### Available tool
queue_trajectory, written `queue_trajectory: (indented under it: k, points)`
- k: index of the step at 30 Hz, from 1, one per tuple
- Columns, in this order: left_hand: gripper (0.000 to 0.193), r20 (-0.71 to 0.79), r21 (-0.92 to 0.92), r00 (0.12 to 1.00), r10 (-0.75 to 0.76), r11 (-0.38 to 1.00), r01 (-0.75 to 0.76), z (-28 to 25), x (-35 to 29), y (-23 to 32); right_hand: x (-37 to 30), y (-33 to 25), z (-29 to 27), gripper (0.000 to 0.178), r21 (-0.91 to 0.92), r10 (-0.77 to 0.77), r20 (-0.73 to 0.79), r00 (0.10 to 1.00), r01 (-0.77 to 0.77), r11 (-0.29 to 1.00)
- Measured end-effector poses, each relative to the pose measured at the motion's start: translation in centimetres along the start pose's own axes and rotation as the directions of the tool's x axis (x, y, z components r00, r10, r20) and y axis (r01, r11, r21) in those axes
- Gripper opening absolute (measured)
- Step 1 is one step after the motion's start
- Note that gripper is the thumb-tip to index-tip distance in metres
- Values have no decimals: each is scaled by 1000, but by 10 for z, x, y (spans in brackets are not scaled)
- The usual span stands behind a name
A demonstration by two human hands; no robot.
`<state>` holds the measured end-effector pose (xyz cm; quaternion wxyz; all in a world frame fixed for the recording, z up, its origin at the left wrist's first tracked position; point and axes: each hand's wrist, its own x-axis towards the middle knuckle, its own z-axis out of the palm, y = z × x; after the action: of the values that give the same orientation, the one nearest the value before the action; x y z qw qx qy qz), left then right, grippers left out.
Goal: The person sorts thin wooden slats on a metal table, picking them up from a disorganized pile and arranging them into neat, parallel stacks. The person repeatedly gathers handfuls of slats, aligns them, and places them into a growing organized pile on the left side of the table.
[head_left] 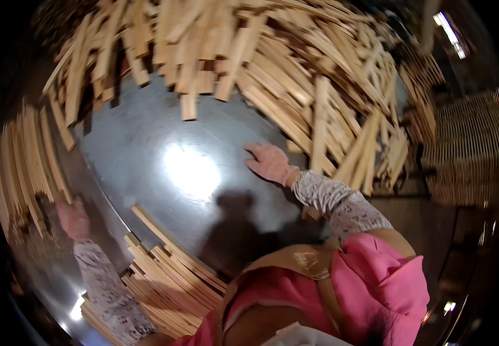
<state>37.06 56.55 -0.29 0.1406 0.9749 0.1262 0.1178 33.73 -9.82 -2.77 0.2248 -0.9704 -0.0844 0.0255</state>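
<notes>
My right hand (269, 162), in a pale pink glove, is over the grey metal tabletop (140, 132). Its fingers are stretched out and apart, with nothing in them, beside the heap of wooden strips (284, 109) on the right. At the left, my left hand (74, 221) wears a similar glove and is blurred. Its fingertips meet the near end of a long wooden strip (55, 153), at the edge of a row of upright-looking strips (19, 164). Whether the fingers grip that strip cannot be made out.
A large, untidy heap of wooden strips (192, 43) covers the far side of the table. Close to my body lies a bundle of roughly parallel strips (169, 277). Beyond the table at right stands a neat stack of thin slats (466, 150).
</notes>
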Motion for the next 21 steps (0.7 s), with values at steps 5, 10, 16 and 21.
queue_trajectory:
  k: [5,10,16,21]
  points:
    - [59,182,-555,975,125,832,-3,11,-166,214,-81,15,-118,55,8,280,-221,934,-285,958]
    - [66,550,-691,740,387,708,144,62,-291,420,-117,82,-115,69,309,570,-407,714,-480,821]
    - [47,529,-661,796,295,731,169,150,-350,483,-167,20,-112,56,457,-59,174,983,-28,889]
    - [48,607,-232,722,-331,796,559,42,-410,472,-236,158,-272,51,-61,167,153,974,-159,985]
